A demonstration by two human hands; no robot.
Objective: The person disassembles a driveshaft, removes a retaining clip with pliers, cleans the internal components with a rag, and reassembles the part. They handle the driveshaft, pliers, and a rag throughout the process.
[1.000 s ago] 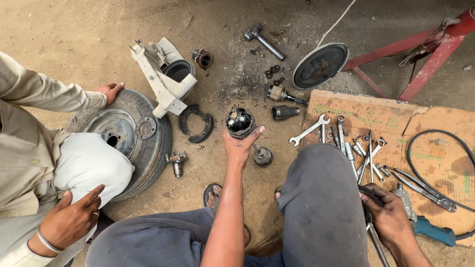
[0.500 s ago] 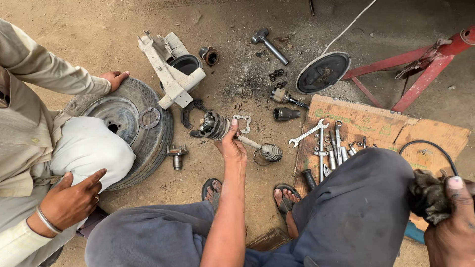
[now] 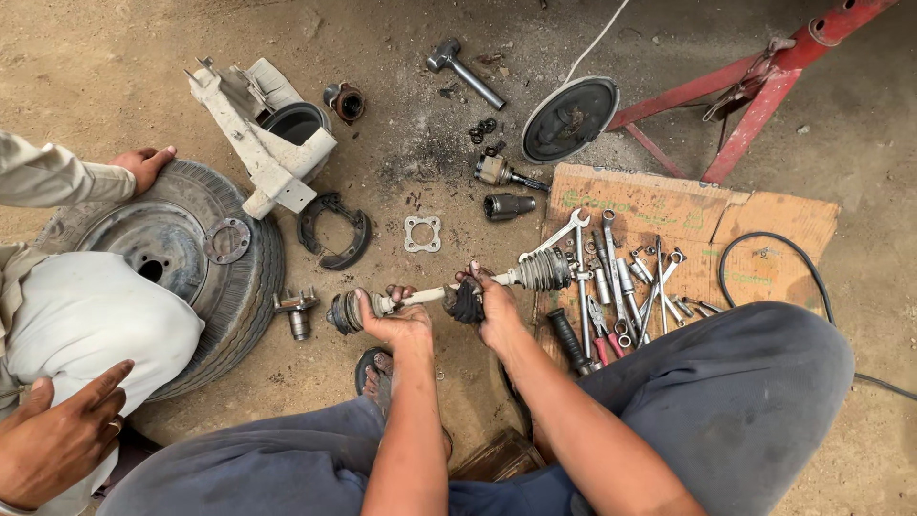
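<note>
Head view. The left hand (image 3: 396, 320) is closed around the pale bar of a drive shaft (image 3: 449, 294), just beside the dark round joint at its left end. The right hand (image 3: 492, 304) grips the same shaft further right, fingers wrapped over a black greasy rag (image 3: 465, 302). The shaft lies nearly level above the dirt floor, near the person's knees, and its ribbed rubber boot (image 3: 544, 270) reaches the left edge of a sheet of cardboard (image 3: 755, 220). On the cardboard lie spanners (image 3: 611, 277) and other hand tools in a loose row. Far of the hands, on the floor: a square gasket (image 3: 421, 233), a curved brake shoe (image 3: 334, 229), a pale cast housing (image 3: 258, 143) and a hammer (image 3: 465, 69). At left a tyre (image 3: 239, 277) lies flat; another person's hand (image 3: 145, 165) rests on its far edge.
</note>
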